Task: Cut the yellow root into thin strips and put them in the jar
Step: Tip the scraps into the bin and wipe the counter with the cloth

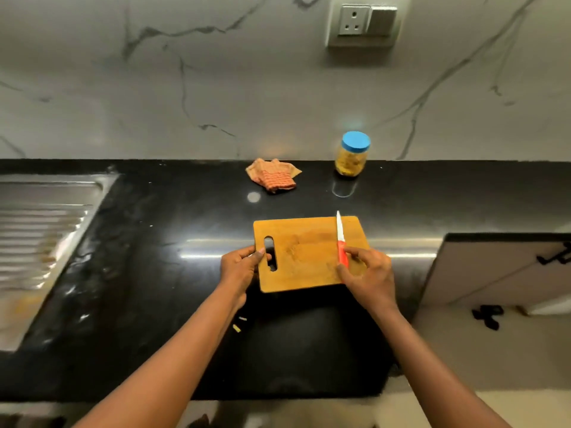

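Looks like the cutting's done: the yellow strips are sitting inside the clear jar with the blue lid (pixel 352 156), at 1 o'clock from the wooden cutting board (pixel 309 254) on the black bench (pixel 154 273). Two stray bits (pixel 239 324) are lying at 7 o'clock. Right hand (pixel 367 273) is pinching the red-handled knife (pixel 340 242), left hand (pixel 241 267) is gripping the board's edge. I'd lift slowly, blade pointing away.

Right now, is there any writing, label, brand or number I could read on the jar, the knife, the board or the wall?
None can be read.
Jar: blue lid, no label in view.
Knife: plain white blade and red handle.
Cutting board: bare wood.
Wall socket: any marking is too small and blurred to tell.
Cloth: a striped pattern only.
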Tool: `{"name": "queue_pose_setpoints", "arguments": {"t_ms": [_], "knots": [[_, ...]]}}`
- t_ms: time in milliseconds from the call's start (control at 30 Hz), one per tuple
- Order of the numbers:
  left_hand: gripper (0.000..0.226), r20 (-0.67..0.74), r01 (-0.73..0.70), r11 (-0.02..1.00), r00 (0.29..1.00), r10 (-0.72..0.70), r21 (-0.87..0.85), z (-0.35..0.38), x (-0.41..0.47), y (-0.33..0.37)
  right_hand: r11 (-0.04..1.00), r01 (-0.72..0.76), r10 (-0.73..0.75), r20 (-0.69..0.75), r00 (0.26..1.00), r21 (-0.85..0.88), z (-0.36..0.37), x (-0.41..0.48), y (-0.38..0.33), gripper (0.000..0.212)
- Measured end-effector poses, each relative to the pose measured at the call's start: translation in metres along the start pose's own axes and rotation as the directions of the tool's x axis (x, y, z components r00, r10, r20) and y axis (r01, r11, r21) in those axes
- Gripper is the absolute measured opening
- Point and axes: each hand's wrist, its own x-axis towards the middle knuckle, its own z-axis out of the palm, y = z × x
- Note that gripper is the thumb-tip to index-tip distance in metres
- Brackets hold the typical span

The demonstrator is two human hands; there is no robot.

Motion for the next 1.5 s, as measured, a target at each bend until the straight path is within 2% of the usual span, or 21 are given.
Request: {"name": "queue_pose_setpoints", "arguments": {"t_ms": [167, 267, 367, 433, 500, 567, 700, 800, 967, 1133, 1200, 1267, 1367, 1500], "knots": [[0.01, -0.078, -0.017, 0.997, 0.997, 0.023, 0.071, -0.047, 0.046, 0.011, 0.998, -0.061, 0.06, 0.08, 0.995, 0.008, 0.06, 0.021, -0.039, 0.041], [0.015, -0.109, -0.001, 0.994, 0.994, 0.013, 0.11, -0.064, 0.072, 0.014, 0.996, -0.079, 0.084, 0.111, 0.99, -0.05, 0.075, 0.028, -0.064, 0.037], [0.01, -0.161, -0.017, 0.969, 0.985, 0.059, 0.247, -0.075, 0.09, 0.015, 0.99, -0.093, 0.109, 0.149, 0.983, -0.111, 0.084, 0.035, -0.08, 0.039], [0.015, -0.193, -0.083, 0.879, 0.962, 0.195, 0.47, -0.076, 0.091, 0.023, 0.986, -0.084, 0.107, 0.152, 0.983, -0.147, 0.09, 0.036, -0.083, 0.04], [0.025, -0.163, -0.13, 0.732, 0.935, 0.314, 0.669, -0.075, 0.093, 0.032, 0.982, -0.071, 0.095, 0.137, 0.986, -0.174, 0.096, 0.034, -0.084, 0.04], [0.036, -0.136, -0.138, 0.662, 0.929, 0.345, 0.737, -0.072, 0.097, 0.037, 0.977, -0.063, 0.089, 0.122, 0.989, -0.203, 0.099, 0.033, -0.084, 0.04], [0.053, -0.078, -0.159, 0.582, 0.929, 0.361, 0.797, -0.066, 0.104, 0.041, 0.966, -0.071, 0.104, 0.123, 0.987, -0.247, 0.101, 0.035, -0.084, 0.04], [0.049, -0.052, -0.15, 0.528, 0.936, 0.348, 0.836, -0.061, 0.104, 0.042, 0.962, -0.072, 0.11, 0.131, 0.985, -0.263, 0.098, 0.036, -0.08, 0.039], [0.039, -0.115, -0.052, 0.491, 0.946, 0.304, 0.869, -0.051, 0.104, 0.045, 0.964, -0.069, 0.108, 0.14, 0.984, -0.258, 0.095, 0.038, -0.075, 0.041], [0.04, -0.125, -0.07, 0.51, 0.932, 0.34, 0.857, -0.04, 0.104, 0.044, 0.937, -0.079, 0.141, 0.161, 0.977, -0.34, 0.087, 0.042, -0.076, 0.048], [0.039, -0.134, -0.085, 0.532, 0.923, 0.36, 0.843, -0.038, 0.104, 0.041, 0.933, -0.06, 0.092, 0.075, 0.993, -0.354, 0.083, 0.053, -0.08, 0.048], [0.035, -0.14, -0.102, 0.557, 0.916, 0.376, 0.824, -0.039, 0.105, 0.038, 0.956, 0.059, -0.055, 0.021, 0.998, -0.287, 0.082, 0.077, -0.089, 0.044], [0.024, -0.12, -0.121, 0.55, 0.916, 0.383, 0.826, -0.041, 0.105, 0.037, 0.962, 0.217, -0.192, 0.15, 0.97, -0.169, 0.099, 0.13, -0.112, 0.047], [0.033, -0.126, -0.099, 0.536, 0.922, 0.367, 0.838, -0.044, 0.105, 0.039, 0.96, 0.199, -0.133, 0.306, 0.943, -0.197, 0.138, 0.192, -0.147, 0.06]]}}
